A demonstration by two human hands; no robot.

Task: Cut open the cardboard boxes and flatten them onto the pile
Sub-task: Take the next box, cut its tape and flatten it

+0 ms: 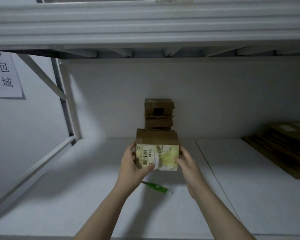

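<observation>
A small brown cardboard box point(157, 138) with a yellowish shipping label on its near face is held above the white shelf. My left hand point(133, 166) grips its left side, thumb across the label. My right hand point(186, 161) clasps its right side. Behind it two more small cardboard boxes point(158, 112) are stacked against the back wall. A green-handled cutter point(157, 187) lies on the shelf below the held box, between my forearms. A pile of flattened cardboard point(284, 146) rests at the right on the shelf.
The white shelf board point(93, 196) has a seam running diagonally right of my right arm. A shelf beam point(145, 28) hangs overhead. A metal upright and diagonal brace point(64, 101) stand at the left, with a paper sign point(3, 75) on the wall.
</observation>
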